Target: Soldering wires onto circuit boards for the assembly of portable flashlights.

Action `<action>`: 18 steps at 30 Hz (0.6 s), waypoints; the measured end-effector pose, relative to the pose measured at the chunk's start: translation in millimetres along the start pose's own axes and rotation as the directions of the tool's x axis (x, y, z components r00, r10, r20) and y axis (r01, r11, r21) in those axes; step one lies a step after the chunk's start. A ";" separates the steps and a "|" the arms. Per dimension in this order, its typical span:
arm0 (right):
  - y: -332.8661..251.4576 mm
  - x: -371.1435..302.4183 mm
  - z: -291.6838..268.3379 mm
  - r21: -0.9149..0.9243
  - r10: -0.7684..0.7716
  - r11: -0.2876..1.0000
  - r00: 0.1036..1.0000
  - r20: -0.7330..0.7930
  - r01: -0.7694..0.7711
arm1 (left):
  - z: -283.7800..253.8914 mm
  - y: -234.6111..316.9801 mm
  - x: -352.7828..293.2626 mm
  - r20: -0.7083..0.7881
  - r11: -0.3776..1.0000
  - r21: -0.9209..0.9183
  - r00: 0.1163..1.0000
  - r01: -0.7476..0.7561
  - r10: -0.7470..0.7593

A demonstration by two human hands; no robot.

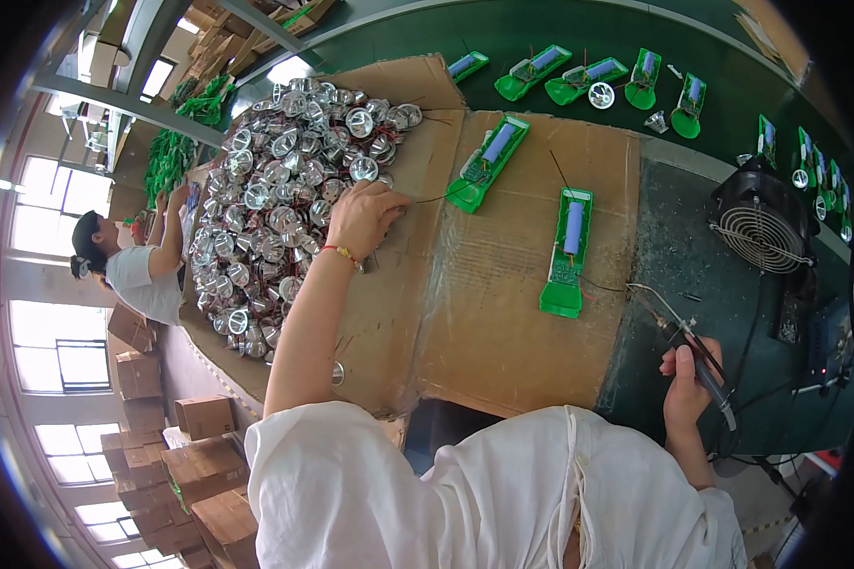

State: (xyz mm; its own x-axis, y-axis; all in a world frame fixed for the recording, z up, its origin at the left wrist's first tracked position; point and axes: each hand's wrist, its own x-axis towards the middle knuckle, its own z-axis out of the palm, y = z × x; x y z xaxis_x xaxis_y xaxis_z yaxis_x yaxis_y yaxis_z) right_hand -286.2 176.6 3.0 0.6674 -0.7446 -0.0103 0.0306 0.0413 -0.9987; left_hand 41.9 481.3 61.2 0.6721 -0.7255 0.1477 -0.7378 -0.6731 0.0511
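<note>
- Left hand (362, 226): fingers curled at the right edge of the reflector pile (280, 204); we cannot tell its grip.
- Right hand (684, 396): pinching a soldering iron (714, 381).
- Lower green casing (560, 302): we find it between the hands, near the cardboard (503, 351)'s right edge.
</note>
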 end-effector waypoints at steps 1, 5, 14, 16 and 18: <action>-1.1 -1.3 -0.5 -0.006 -0.022 1.000 1.000 0.007 0.022 | -7.0 -1.5 1.7 0.075 0.999 0.014 0.997 -0.035 0.034; 1.1 -3.2 -2.7 -0.022 0.004 1.000 1.000 -0.013 -0.004 | 2.6 -4.0 4.1 0.080 0.997 0.059 0.996 -0.050 0.045; -1.0 -5.0 -1.8 -0.024 0.033 0.999 0.999 0.039 -0.032 | 11.6 24.7 2.2 0.211 0.877 0.352 0.941 -0.327 0.266; -2.3 -6.5 -1.1 0.003 0.032 0.999 0.995 0.090 -0.032 | 10.4 45.1 3.0 0.068 0.969 0.171 0.983 -0.180 0.170; -4.5 -6.2 3.6 -0.004 0.044 0.999 0.977 0.208 -0.044 | 6.8 78.1 -5.0 0.123 0.989 -0.095 0.985 -0.113 0.124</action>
State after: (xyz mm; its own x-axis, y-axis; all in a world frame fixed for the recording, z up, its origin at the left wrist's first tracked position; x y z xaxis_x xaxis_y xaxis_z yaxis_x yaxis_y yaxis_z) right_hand -287.7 183.4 7.7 0.8085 -0.5869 -0.0436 -0.0019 0.0714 -0.9974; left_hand -18.7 431.4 57.7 0.5780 -0.8154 0.0305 -0.8114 -0.5704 0.1280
